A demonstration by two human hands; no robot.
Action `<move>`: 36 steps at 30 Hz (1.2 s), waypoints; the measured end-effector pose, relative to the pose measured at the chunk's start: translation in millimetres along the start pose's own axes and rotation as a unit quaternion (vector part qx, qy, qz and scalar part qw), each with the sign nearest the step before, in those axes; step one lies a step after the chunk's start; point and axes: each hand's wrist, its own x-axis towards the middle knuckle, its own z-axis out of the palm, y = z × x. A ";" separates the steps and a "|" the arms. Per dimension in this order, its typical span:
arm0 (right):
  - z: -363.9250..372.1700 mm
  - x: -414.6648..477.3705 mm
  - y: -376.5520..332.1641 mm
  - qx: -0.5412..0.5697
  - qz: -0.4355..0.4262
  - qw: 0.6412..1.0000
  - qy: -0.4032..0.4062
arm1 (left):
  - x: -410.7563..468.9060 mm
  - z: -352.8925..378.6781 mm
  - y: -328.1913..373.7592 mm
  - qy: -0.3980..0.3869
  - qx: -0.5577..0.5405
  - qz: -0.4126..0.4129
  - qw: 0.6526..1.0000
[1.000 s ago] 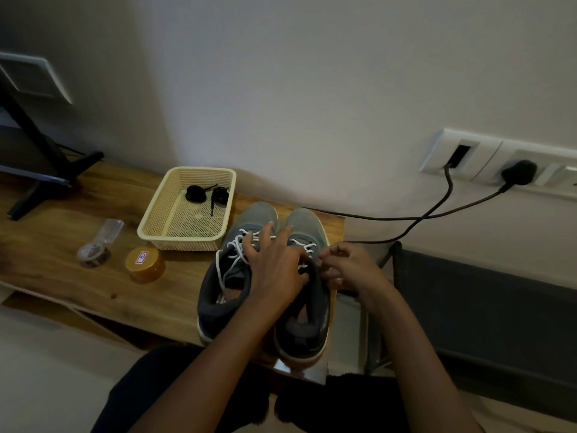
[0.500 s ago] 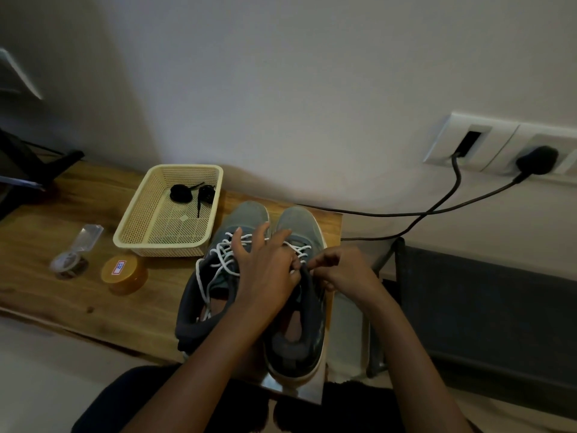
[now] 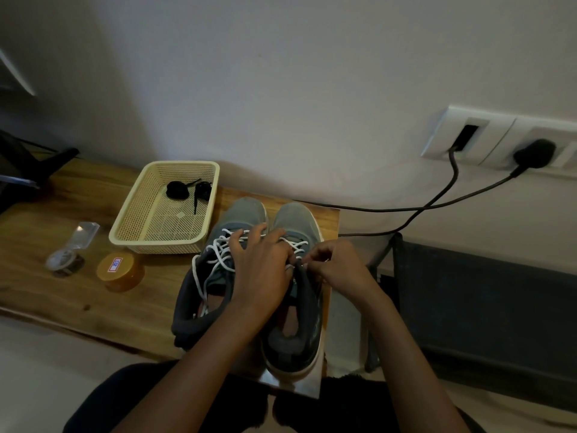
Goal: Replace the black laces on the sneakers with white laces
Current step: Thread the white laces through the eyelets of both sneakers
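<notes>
1. Left hand (image 3: 259,267) rests spread fingers across the sneakers (image 3: 293,218), just right of the basket (image 3: 156,246); right hand (image 3: 335,267) pinches a white lace (image 3: 300,245) on the farther sneaker.
2. Expect the white lace to be soft and limp; grip it near the tip.
3. The black laces (image 3: 178,189) lie inside the basket.

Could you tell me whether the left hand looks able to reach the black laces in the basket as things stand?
Probably yes. The basket is open-topped and sits just left of the sneakers, with nothing over the black laces. The left hand would only have to lift off the sneakers.
</notes>
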 end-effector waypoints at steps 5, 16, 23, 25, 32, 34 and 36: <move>-2.8 -0.2 -1.8 0.003 0.012 1.000 -0.002 | -0.7 1.9 -1.1 0.005 -0.029 -0.010 1.000; -4.2 -4.6 -10.0 0.047 0.067 0.997 0.003 | 2.6 -3.3 -6.5 -0.005 -0.053 0.007 0.999; -5.9 -6.9 -17.3 0.137 0.147 0.979 0.010 | 4.2 -3.7 -6.4 0.008 -0.031 0.019 0.999; -7.6 -7.7 -19.1 0.152 0.156 0.976 0.009 | 4.5 -3.4 -7.8 0.010 -0.028 0.017 0.999; -9.4 -8.2 -18.7 0.122 0.157 0.980 0.007 | 5.4 4.2 -9.1 -0.023 -0.055 0.006 0.998; -9.4 -7.8 -18.0 0.117 0.156 0.981 0.008 | 5.7 5.8 -8.3 -0.022 -0.050 0.005 0.998; -8.9 -7.7 -16.8 0.107 0.153 0.982 0.005 | 7.4 6.1 -6.6 0.001 -0.066 -0.004 0.998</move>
